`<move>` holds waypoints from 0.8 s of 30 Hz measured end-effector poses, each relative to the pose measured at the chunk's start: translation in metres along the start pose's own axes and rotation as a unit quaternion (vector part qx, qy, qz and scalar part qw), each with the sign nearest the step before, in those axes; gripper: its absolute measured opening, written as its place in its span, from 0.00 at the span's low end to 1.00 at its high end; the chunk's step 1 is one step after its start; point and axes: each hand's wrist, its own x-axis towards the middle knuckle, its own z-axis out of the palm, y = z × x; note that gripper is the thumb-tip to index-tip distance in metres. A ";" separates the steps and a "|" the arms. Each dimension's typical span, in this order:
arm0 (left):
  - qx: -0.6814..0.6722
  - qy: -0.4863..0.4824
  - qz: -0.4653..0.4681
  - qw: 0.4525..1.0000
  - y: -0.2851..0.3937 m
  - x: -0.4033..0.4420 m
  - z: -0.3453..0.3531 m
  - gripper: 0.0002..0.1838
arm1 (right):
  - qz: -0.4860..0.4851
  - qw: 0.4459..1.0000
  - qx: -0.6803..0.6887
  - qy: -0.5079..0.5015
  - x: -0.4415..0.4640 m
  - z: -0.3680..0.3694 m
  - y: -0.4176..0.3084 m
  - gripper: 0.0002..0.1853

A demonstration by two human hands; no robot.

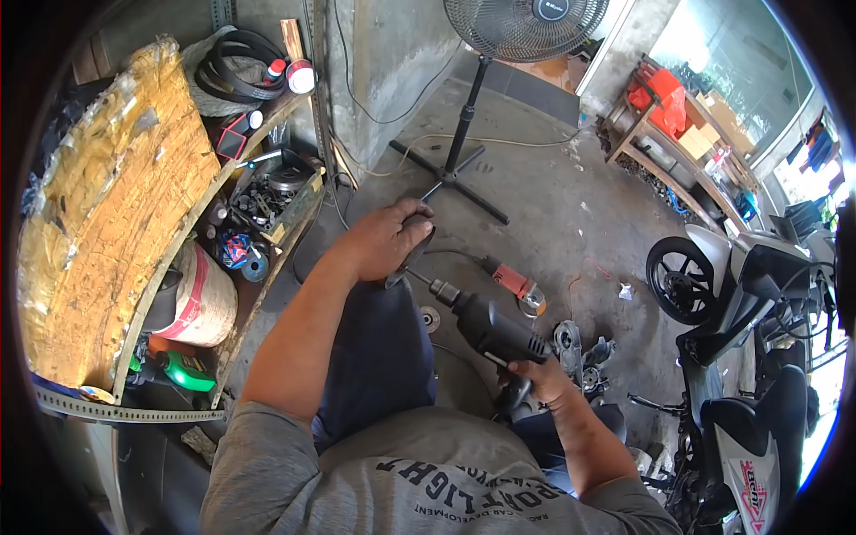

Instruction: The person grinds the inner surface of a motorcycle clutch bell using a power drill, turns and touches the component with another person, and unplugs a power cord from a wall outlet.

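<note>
My right hand (539,378) is wrapped round the handle of a black power drill (495,330), which points up and to the left. The drill's chuck (443,290) holds a thin bit that reaches to a dark metal piece (419,252). My left hand (392,236) grips that piece above my left knee, its fingers closed over the top. Whether the bit is inside the metal or only against it, I cannot tell. On the floor just beyond the drill lies a red angle grinder (513,281) with an orange disc.
A standing fan (464,116) is ahead. At left, a shelf unit with a wooden top (116,214) holds belts (234,67), a bucket (201,299) and a green bottle (189,370). Metal engine parts (580,352) lie on the floor. Motorcycles (749,401) stand at right, near a wooden bench (682,169).
</note>
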 end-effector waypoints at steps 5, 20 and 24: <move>-0.002 -0.023 -0.041 0.999 0.014 -0.002 -0.007 0.17 | 0.035 0.999 0.008 -0.023 0.001 -0.004 -0.011 0.23; -0.029 -0.004 -0.034 0.999 0.005 -0.002 -0.004 0.17 | 0.043 0.996 0.069 -0.042 0.001 -0.011 0.004 0.25; -0.026 -0.013 -0.047 0.998 0.011 0.000 -0.009 0.18 | 0.050 0.993 0.104 -0.025 0.001 -0.011 0.000 0.25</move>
